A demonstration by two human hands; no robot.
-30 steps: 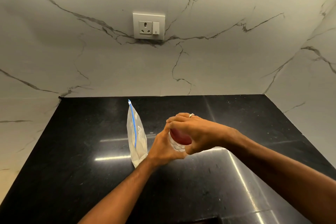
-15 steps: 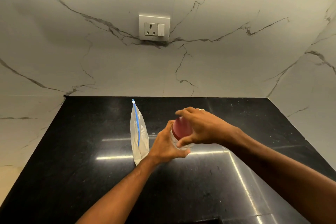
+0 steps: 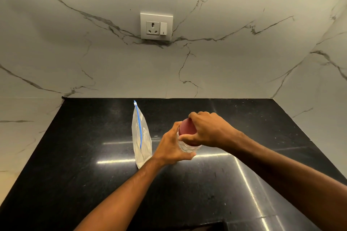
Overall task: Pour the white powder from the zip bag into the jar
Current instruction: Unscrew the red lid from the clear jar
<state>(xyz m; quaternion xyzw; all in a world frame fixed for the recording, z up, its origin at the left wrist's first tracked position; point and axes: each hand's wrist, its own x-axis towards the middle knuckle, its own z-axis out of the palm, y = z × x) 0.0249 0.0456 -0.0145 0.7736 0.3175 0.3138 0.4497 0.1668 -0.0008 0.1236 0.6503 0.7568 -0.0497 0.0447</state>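
Observation:
A clear zip bag (image 3: 141, 137) with a blue zipper strip stands upright on the black counter (image 3: 84, 155), white powder in its lower part. Just right of it is a clear jar (image 3: 187, 148) with a dark red lid (image 3: 185, 127). My left hand (image 3: 171, 147) wraps round the jar's body from the left. My right hand (image 3: 208, 130) grips the red lid from above and the right, its thumb along the lid's lower edge. Most of the jar is hidden by both hands.
White marble walls (image 3: 187, 71) close the counter at the back and on both sides. A wall socket with a switch (image 3: 156, 26) sits above the counter. A dark recess (image 3: 187, 228) shows at the counter's near edge.
My right hand has turned on the lid, so more of the red top shows. Left hand keeps its hold on the jar. The bag has not moved.

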